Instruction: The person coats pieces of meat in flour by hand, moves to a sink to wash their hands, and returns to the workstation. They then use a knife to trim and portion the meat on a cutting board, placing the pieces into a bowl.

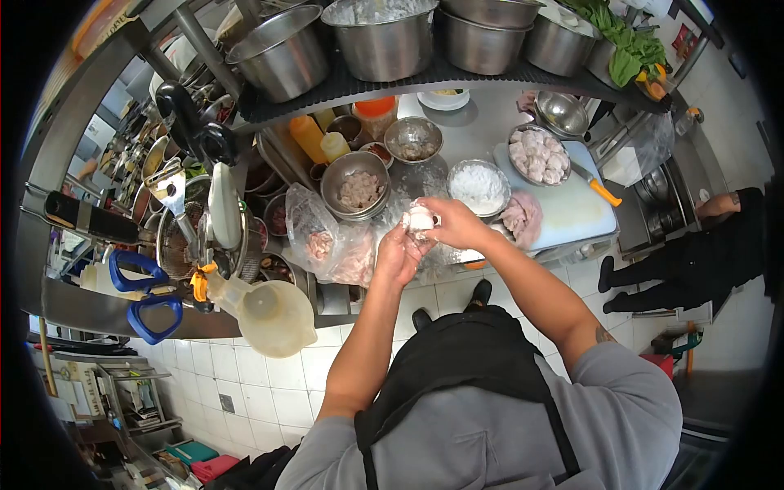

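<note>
A small white, flour-coated ball (pixel 420 218) is held between my hands above the counter's front edge. My left hand (pixel 398 256) cups it from below and the left, flour on its fingers. The fingers of my right hand (pixel 459 224) close on its right side. Just beyond stand a steel bowl of raw minced meat (pixel 358 190) and a bowl of white flour (pixel 478 189). Farther right, a metal bowl holds several floured pieces (pixel 540 155). Left of my hands lies an open clear plastic bag (pixel 306 214) with raw meat in it.
A knife (pixel 603 189) with an orange handle lies on the white cutting board (pixel 576 216), beside a pink cloth (pixel 521 219). Steel pots (pixel 382 45) line the shelf above. Scissors (pixel 147 298) and a plastic jug (pixel 278 318) hang at left. Another person (pixel 694 253) stands at right.
</note>
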A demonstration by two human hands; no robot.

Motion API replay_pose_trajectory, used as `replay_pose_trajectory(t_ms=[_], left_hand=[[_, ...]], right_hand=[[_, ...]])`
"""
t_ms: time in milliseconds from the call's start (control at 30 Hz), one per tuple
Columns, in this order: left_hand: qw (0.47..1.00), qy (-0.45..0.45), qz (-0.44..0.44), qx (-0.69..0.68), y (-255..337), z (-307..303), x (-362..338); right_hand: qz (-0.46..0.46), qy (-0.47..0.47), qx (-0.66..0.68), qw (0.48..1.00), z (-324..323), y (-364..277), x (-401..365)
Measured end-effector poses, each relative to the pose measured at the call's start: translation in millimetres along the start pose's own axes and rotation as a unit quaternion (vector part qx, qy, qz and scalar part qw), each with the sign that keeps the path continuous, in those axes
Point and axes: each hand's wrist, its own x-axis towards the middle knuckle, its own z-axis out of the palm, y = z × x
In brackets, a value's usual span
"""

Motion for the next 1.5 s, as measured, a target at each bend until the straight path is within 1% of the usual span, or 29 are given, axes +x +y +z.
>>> replay_pose_trajectory(t_ms=[67,100,167,267,367,467,500,567,667,700,767,800,867,900,967,1000,1033,1067,1100,1167,1200,1300,1400,1500], left_hand=[[0.999,-0.012,-0.017,-0.041,2,6,-3],[0.998,-0.019,-0.026,-0.062,3,9,-4],[0.996,-0.012,-0.044,-0.074,3,7,-1],[0.996,0.010,-0.047,-0.074,2,8,1],[0.996,0.066,-0.048,-0.034,0,9,4],[0.993,0.107,-0.052,0.027,-2,1,9],[0.991,0.116,-0.053,0.048,-1,0,9],[0.991,0.109,-0.059,0.052,0,-2,8],[0.993,0.100,-0.061,0.022,6,3,1],[0.993,0.098,-0.061,0.006,7,4,-2],[0.996,0.058,-0.066,-0.015,2,-12,-1],[0.997,0.037,-0.069,-0.025,2,-13,-2],[0.995,0.030,-0.081,-0.047,0,-14,-4],[0.994,0.027,-0.087,-0.058,-1,-13,-4],[0.997,0.029,-0.048,-0.044,-6,-17,-1],[0.999,0.029,-0.028,-0.037,-8,-18,1],[0.999,0.045,-0.007,-0.011,-10,-17,2],[0.998,0.062,0.014,0.015,-12,-15,2],[0.996,0.078,0.034,0.041,-14,-13,3],[0.995,0.072,0.060,0.046,-19,-9,5],[0.994,0.069,0.073,0.049,-18,-3,4],[0.996,0.081,0.039,-0.011,-12,12,-2],[0.991,0.100,0.066,0.065,-24,3,9],[0.982,0.089,0.044,0.159,-32,4,14]], right_hand=[[0.008,0.018,0.034,0.999,0,1,1],[0.025,0.027,0.052,0.998,0,1,1],[0.061,0.044,0.090,0.993,1,2,-1],[0.073,0.054,0.180,0.980,9,13,0],[0.042,0.045,0.167,0.984,7,15,-2],[0.021,0.026,0.096,0.995,-1,17,-2],[0.050,-0.003,0.101,0.994,-4,14,1],[0.108,-0.061,0.111,0.986,-10,9,5],[0.089,-0.047,0.270,0.958,-3,22,4],[0.097,-0.050,0.302,0.947,-2,27,4],[0.113,-0.054,0.366,0.922,0,36,4],[0.125,-0.056,0.382,0.914,-1,35,3],[0.149,-0.060,0.414,0.896,-1,33,1],[0.142,-0.068,0.415,0.896,1,36,1],[0.128,-0.082,0.418,0.896,6,46,0],[0.088,-0.065,0.317,0.942,3,41,-1],[0.047,-0.046,0.211,0.975,-3,29,-4],[0.005,-0.027,0.102,0.994,-7,21,-7],[0.004,-0.022,0.068,0.997,-6,16,-8],[0.004,-0.010,-0.001,1.000,-1,9,-9],[0.016,0.004,0.015,1.000,0,10,-10],[0.003,0.000,0.011,1.000,-6,13,-13],[-0.015,0.010,-0.021,1.000,-9,8,-20],[0.045,-0.026,-0.019,0.998,-18,10,-19]])
